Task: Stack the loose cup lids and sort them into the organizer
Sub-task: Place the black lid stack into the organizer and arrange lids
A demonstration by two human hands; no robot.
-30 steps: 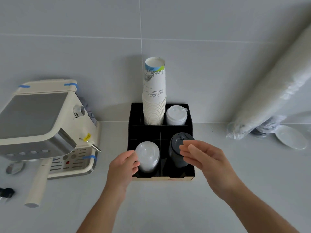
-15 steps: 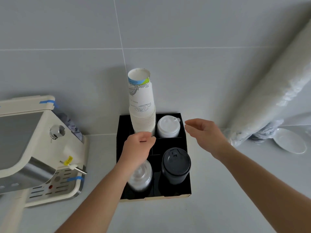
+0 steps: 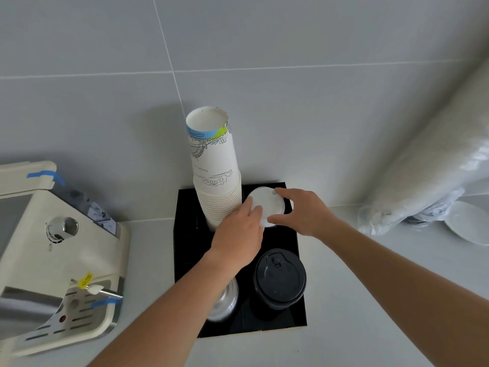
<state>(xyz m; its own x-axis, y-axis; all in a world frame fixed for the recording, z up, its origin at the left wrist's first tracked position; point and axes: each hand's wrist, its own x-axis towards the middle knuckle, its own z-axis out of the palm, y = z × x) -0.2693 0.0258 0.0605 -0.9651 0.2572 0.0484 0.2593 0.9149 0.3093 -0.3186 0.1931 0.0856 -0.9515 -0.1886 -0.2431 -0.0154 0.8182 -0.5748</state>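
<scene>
A cream espresso machine (image 3: 50, 250) is standing to the left of the black organizer (image 3: 185, 260), and a plastic-wrapped sleeve of lids (image 3: 434, 176) is leaning against the tiled wall on the right, with a white lid (image 3: 468, 223) lying at its foot. A tall stack of paper cups (image 3: 215, 168) is rising from the organizer's back left compartment, crowding the left hand (image 3: 238, 234). White lids (image 3: 267, 205) are sitting in the back right compartment, black lids (image 3: 279, 278) in the front right, and clear lids (image 3: 225, 300) in the front left, half hidden under the left forearm. Both hands have come onto the white lids since half a second ago: the left fingers are lying on the top, while the right hand (image 3: 304, 210) is gripping the rim with curled thumb and fingers.
</scene>
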